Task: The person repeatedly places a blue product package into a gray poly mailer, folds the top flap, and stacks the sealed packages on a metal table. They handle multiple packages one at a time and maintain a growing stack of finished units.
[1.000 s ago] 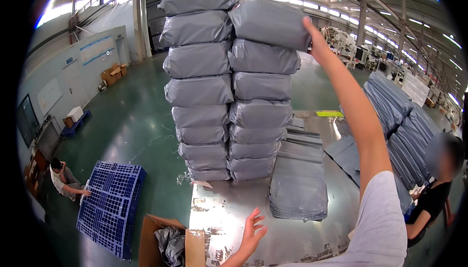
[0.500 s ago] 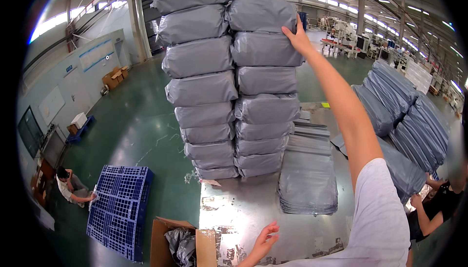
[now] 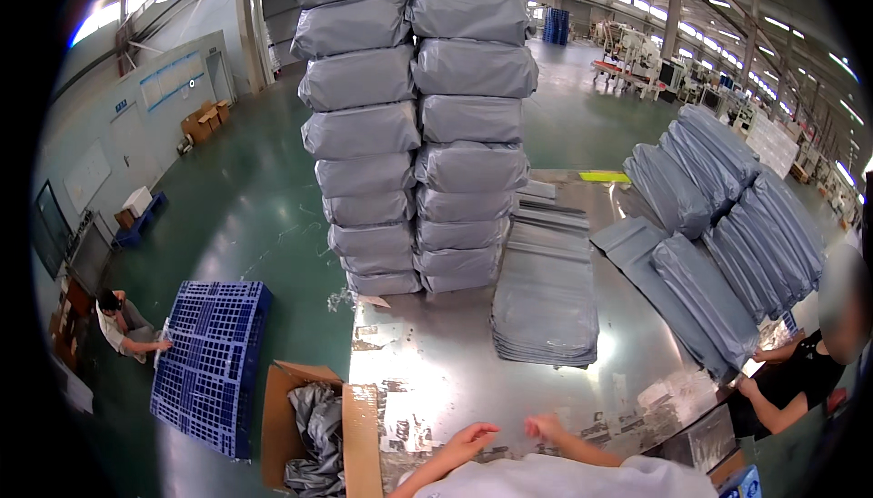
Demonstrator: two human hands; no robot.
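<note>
Low over the near edge of the metal table (image 3: 446, 380), my left hand (image 3: 471, 439) is open, its fingers stretched out to the right. My right hand (image 3: 548, 427) faces it across a small gap, slightly blurred, fingers apart and nothing in them. Beyond both hands lies a pile of flat grey plastic bags (image 3: 546, 298). Two tall side-by-side columns of full grey plastic packages (image 3: 468, 120) rise at the table's far left; neither hand touches them.
At the near left, an open cardboard box (image 3: 362, 434) holds crumpled grey plastic. A blue pallet (image 3: 209, 362) leans left of it, with a person (image 3: 127, 325) crouching beside it. On the right, another person (image 3: 791, 380) handles long grey packages (image 3: 705, 289) near more stacked ones.
My right hand has left the top of the right column and come down to the table's near edge, beside my left hand. The view has shifted, and the other person's package now lies flat.
</note>
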